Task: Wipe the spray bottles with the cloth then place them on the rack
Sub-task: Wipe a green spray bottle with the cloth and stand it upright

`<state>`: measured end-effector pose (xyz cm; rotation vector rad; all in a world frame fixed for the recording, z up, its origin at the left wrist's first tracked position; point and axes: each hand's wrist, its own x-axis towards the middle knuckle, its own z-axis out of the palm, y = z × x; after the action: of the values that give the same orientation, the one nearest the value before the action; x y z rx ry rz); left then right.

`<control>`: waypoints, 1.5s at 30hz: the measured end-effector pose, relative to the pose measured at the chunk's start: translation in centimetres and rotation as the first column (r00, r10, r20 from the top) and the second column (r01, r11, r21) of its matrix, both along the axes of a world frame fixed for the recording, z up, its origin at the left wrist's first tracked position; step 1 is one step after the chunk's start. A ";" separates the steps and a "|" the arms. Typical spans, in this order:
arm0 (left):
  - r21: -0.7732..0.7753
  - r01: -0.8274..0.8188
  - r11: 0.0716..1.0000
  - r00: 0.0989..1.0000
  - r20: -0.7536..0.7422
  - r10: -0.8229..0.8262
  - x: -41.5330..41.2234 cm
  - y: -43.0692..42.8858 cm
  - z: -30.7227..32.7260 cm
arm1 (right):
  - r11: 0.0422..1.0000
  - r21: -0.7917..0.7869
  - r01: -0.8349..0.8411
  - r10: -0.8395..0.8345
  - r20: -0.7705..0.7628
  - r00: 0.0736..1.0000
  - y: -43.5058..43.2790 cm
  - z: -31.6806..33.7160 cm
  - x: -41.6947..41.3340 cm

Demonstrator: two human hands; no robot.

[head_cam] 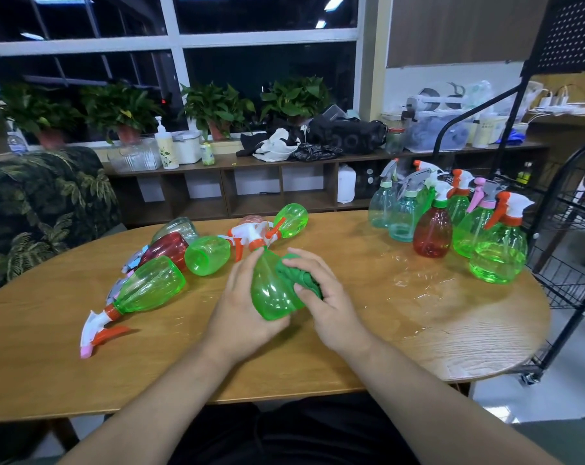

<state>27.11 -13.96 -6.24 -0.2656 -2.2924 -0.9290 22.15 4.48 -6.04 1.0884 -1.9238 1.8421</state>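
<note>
— While our left hand (241, 307) wraps round the green spray bottle (271, 293) at the centre of the frame, what is our right hand (328, 303) doing?

— We have its fingers curled round the bunched green cloth (299, 275), which presses against the bottle's right side. The bottle is tilted, with its orange-and-white trigger head pointing up the frame, over the wooden table (452, 347).

— And where do we see the other bottles?

— Left of centre several lie on their sides. A green lying bottle (150, 286) with a white and orange trigger is nearest the lower left. A red lying bottle (168, 246) is just behind it, with more green ones beyond. At the right of the frame we see others standing close together, among them a red upright bottle (432, 233) and a large green upright bottle (499, 253). The black wire rack (569, 263) stands at the right edge, just beside the table.
</note>
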 end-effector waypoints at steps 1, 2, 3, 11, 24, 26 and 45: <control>0.038 -0.029 0.999 1.000 -0.003 0.029 -0.1 -0.1 0.0 | 1.000 0.025 0.004 -0.003 -0.025 1.000 0.0 0.0 0.1; 0.073 -0.054 0.996 0.999 -0.005 0.054 -0.1 -0.3 0.1 | 0.999 0.042 0.003 -0.001 -0.047 0.999 -0.1 0.0 0.3; 0.101 -0.072 0.992 0.997 -0.009 0.074 -0.2 -0.5 0.1 | 0.999 0.053 0.001 0.002 -0.063 0.998 -0.1 0.0 0.4; 0.168 -0.101 0.981 0.995 0.000 0.102 -0.2 -0.6 0.2 | 0.998 0.065 0.024 -0.022 -0.037 0.999 -0.3 0.1 0.7; -0.132 0.185 0.974 0.981 -0.025 -0.190 1.0 0.5 0.7 | 0.980 -0.197 -0.023 0.073 0.251 0.965 0.0 0.5 -0.2; -0.119 0.202 0.972 0.978 -0.022 -0.205 1.3 0.5 1.0 | 0.936 -0.344 -0.079 0.218 0.390 0.895 -0.2 0.8 -0.2; -0.179 0.220 0.959 0.975 0.020 -0.220 0.7 0.6 0.2 | 0.906 -0.405 -0.123 0.287 0.375 0.882 0.2 1.2 -0.3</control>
<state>27.76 -13.40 -6.06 -0.6094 -2.3839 -0.8273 21.90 4.68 -4.87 0.8412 -1.5874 2.6187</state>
